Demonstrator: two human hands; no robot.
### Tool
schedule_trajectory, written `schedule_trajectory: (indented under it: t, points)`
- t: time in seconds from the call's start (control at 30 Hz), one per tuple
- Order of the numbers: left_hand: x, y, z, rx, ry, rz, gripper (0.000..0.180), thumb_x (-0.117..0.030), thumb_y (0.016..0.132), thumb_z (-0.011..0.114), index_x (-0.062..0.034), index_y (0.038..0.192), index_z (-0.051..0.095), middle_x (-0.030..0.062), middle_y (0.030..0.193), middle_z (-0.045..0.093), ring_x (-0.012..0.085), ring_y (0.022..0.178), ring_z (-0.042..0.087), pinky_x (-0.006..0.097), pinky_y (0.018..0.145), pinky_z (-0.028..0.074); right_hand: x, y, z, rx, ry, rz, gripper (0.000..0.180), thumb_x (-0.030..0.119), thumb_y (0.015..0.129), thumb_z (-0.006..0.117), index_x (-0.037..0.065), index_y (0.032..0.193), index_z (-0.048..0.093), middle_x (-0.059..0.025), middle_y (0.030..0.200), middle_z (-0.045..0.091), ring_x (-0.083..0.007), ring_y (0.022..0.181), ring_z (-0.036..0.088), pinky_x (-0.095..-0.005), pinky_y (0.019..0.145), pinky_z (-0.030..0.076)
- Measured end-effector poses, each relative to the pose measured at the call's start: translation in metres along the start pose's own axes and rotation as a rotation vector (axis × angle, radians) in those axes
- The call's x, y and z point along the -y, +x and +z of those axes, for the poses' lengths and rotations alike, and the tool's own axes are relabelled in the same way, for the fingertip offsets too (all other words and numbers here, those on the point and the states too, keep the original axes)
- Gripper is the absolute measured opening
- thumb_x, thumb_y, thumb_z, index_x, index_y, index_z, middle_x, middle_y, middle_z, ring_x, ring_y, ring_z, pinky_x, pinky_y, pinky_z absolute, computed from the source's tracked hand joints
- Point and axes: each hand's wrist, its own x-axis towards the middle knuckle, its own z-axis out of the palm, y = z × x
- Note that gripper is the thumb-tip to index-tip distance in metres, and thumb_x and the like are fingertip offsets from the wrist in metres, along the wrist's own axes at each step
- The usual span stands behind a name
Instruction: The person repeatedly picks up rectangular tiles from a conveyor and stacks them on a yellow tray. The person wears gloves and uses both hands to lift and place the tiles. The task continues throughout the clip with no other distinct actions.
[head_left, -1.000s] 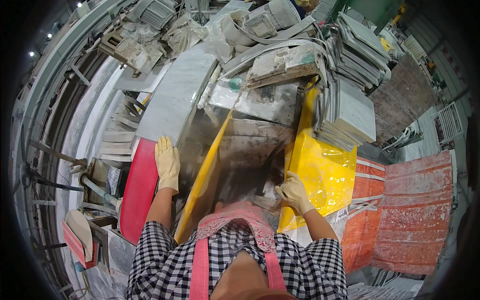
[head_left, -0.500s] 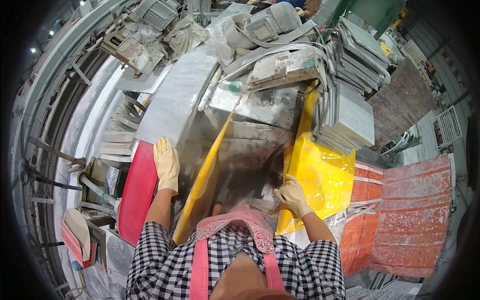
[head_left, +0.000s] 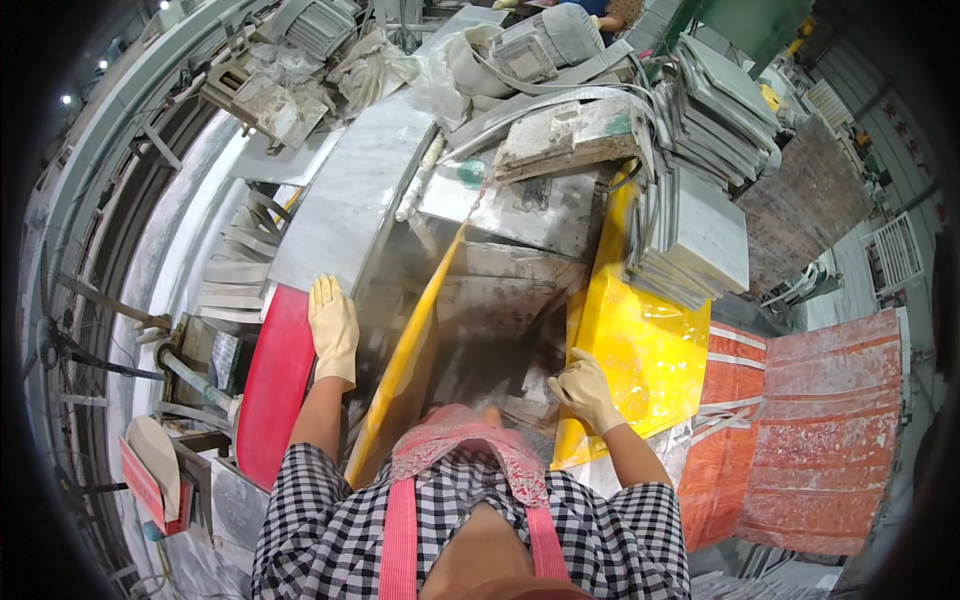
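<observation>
My left hand (head_left: 333, 328), in a cream rubber glove, lies flat with its fingers stretched out. It rests along the edge where a red belt-like surface (head_left: 272, 385) meets a pale grey, marble-like slab (head_left: 345, 190). My right hand (head_left: 588, 388), gloved the same way, has its fingers curled at the near left edge of a wet yellow sheet (head_left: 650, 355). Whether those fingers grip the sheet's edge or only rest on it is hidden. Between my arms a narrow yellow strip (head_left: 408, 345) slants up to a rusty chain.
Stacked grey-white stone tiles (head_left: 700, 225) stand beyond the yellow sheet. An orange, dust-caked sheet (head_left: 825, 435) hangs at the right. Ahead sit a dusty motor (head_left: 545, 45) and a worn wooden block (head_left: 565, 140). Another person's hand (head_left: 608, 22) shows at the far top.
Both hands stay where they were. At the far top, the other person's hand has shifted slightly.
</observation>
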Motion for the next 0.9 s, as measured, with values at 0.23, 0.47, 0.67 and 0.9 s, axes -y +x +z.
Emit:
schedule_trajectory:
  t: [0.23,0.47,0.67,0.9]
  points:
    - [-0.004,0.001,-0.011,0.035,-0.049,0.012,0.053,-0.025,0.101,0.052,0.0071,0.144,0.048,0.0257,0.15,0.048,0.0378,0.144,0.04,0.045,0.124,0.026,0.0,0.0,0.003,-0.004,0.067,0.043,0.045,0.031,0.096,0.05,0.007,0.065,0.072,-0.0162,0.073,0.07,-0.0315,0.088,0.069,-0.0436,0.114,0.037]
    - [-0.006,-0.001,-0.013,0.029,-0.031,0.02,0.057,-0.025,0.1,0.055,0.0076,0.145,0.045,0.0264,0.151,0.046,0.0387,0.144,0.04,0.045,0.124,0.026,-0.003,-0.002,0.006,-0.037,0.009,-0.031,0.041,0.031,0.094,0.062,0.007,0.061,0.067,-0.0135,0.069,0.068,-0.0306,0.081,0.067,-0.0449,0.112,0.042]
    - [-0.006,0.0,-0.01,0.018,-0.044,0.008,0.056,-0.024,0.099,0.055,0.0083,0.144,0.046,0.0271,0.151,0.046,0.0388,0.144,0.04,0.045,0.124,0.026,-0.006,0.0,0.012,-0.163,0.067,-0.016,0.043,0.031,0.094,0.062,0.007,0.058,0.064,-0.0135,0.067,0.067,-0.0313,0.077,0.067,-0.0451,0.111,0.041]
    - [-0.006,-0.001,-0.011,0.013,-0.029,0.009,0.056,-0.024,0.098,0.056,0.0087,0.144,0.047,0.0271,0.15,0.047,0.0388,0.144,0.04,0.045,0.123,0.026,-0.005,0.0,0.01,-0.106,0.073,0.003,0.043,0.031,0.094,0.061,0.007,0.059,0.065,-0.0138,0.067,0.067,-0.0314,0.078,0.067,-0.0449,0.111,0.041]
